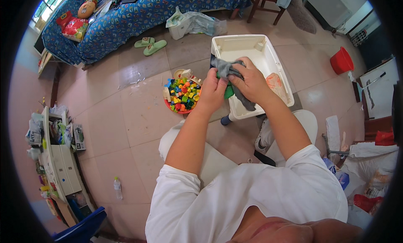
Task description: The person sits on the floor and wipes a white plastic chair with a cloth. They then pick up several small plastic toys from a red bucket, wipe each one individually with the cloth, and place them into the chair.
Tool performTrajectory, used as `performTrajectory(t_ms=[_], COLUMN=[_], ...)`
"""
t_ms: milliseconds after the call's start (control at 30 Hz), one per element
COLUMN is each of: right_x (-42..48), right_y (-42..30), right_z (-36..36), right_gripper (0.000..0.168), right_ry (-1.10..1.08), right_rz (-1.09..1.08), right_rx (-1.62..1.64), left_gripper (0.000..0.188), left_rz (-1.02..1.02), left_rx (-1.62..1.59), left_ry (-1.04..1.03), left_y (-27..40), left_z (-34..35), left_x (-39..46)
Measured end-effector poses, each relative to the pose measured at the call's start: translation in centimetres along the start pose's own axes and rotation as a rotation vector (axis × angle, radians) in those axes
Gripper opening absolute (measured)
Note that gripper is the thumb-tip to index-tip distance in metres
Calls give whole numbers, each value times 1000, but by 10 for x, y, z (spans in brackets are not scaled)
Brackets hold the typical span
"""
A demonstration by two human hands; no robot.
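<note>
My left hand [211, 92] grips a green object [229, 91], mostly hidden by fingers and cloth, so its exact kind cannot be made out. Wrapped over its upper part is a damp-looking grey cloth [224, 68], which my right hand [252, 82] pinches and bunches. One end of the cloth hangs down below my right fingers. Both hands meet above the near left part of a white plastic tub [239, 43] on dark legs. Inside the tub, at its right side, lies a crumpled orange-and-white bag [275, 82].
Left of the tub, a red basin [172, 108] is heaped with colourful toy blocks [182, 93]. Green slippers [155, 48] and a bagged white bin [178, 29] lie near the blue-covered sofa [132, 19]. A red bucket [342, 61] stands right; a plastic bottle [117, 189] stands left.
</note>
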State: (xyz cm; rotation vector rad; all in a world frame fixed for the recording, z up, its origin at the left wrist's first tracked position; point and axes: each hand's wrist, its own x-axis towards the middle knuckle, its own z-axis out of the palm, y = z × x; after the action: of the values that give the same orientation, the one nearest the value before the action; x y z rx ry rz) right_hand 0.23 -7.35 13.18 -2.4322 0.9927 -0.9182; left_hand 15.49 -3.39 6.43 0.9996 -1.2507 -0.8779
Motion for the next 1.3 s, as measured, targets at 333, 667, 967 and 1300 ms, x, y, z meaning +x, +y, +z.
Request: performTrajectory(t_ms=[333, 667, 967, 1300], right_x=[24, -15, -18, -14], right_y=[70, -6, 0, 9], right_z=[-31, 2, -5, -34], right_gripper=[49, 36, 23, 28], right_ry=[532, 416, 482, 470], right_rz=[789, 555, 489, 348], right_rx=[824, 1215, 506, -35], left_gripper=[16, 15, 57, 33], left_rz=[-6, 788, 74, -598], left_rx=[134, 891, -209, -971], left_ry=[-95, 103, 181, 100], left_y=[30, 32, 21, 27], left_z=[-3, 28, 31, 31], left_x=[4, -5, -17, -10])
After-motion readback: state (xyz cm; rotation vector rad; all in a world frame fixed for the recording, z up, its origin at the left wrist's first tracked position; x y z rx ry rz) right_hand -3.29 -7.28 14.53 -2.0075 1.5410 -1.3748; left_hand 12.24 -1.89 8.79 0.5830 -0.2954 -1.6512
